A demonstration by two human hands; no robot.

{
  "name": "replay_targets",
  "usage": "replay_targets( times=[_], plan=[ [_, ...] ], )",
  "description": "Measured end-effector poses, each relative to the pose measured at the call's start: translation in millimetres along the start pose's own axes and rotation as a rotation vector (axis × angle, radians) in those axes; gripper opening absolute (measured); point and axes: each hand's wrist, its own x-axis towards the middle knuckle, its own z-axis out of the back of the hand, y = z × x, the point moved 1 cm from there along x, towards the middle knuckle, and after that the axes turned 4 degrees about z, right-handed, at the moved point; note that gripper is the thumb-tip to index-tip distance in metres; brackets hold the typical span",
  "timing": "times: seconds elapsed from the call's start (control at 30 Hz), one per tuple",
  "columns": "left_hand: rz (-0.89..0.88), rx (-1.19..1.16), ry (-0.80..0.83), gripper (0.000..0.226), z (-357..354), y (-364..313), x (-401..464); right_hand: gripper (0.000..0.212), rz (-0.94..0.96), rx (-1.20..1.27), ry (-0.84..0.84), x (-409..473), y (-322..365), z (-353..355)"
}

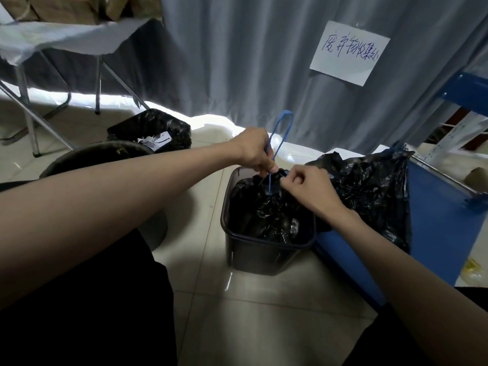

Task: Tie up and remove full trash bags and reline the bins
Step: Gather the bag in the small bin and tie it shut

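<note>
Black bag (266,215) gathered, blue drawstring (280,133) looped.

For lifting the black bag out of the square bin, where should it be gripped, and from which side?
Probably the cinched neck of the black bag, from straight above. The blue drawstring gathers it there, both hands already pinch there, and the square bin walls block the sides.

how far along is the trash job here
Done: one tied black bag already sits out on the right. In hand: the left hand and right hand are knotting the blue drawstring on the bag in the square bin. Left: lift it out, reline, then the back bin.
</note>
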Motion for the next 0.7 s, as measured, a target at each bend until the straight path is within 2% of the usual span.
replay_targets(
  times=[0.07, 0.23, 0.37, 0.47, 0.6, 0.7],
  plan=[
    [0.003, 0.000, 0.021, 0.014, 0, -1, 0, 0.004, 0.092, -0.107, -0.051, 3, 2, 7],
    [0.021, -0.017, 0.052, 0.013, -5, -4, -3, 0.030, 0.201, -0.343, 0.095, 4, -3, 4],
    [0.009, -0.004, 0.071, 0.015, -5, -5, -4, 0.029, 0.151, -0.481, 0.198, 2, -2, -4],
    [0.014, 0.014, 0.071, 0.018, -4, -3, -3, 0.029, 0.085, -0.560, 0.187, 3, -5, -6],
    [0.019, 0.021, 0.072, 0.020, -4, 0, -2, 0.016, 0.098, -0.525, 0.056, 7, -10, -3],
    [0.018, 0.029, 0.044, 0.018, -1, 2, -2, 0.009, 0.035, -0.319, -0.051, 13, -11, 0]
  ],
)
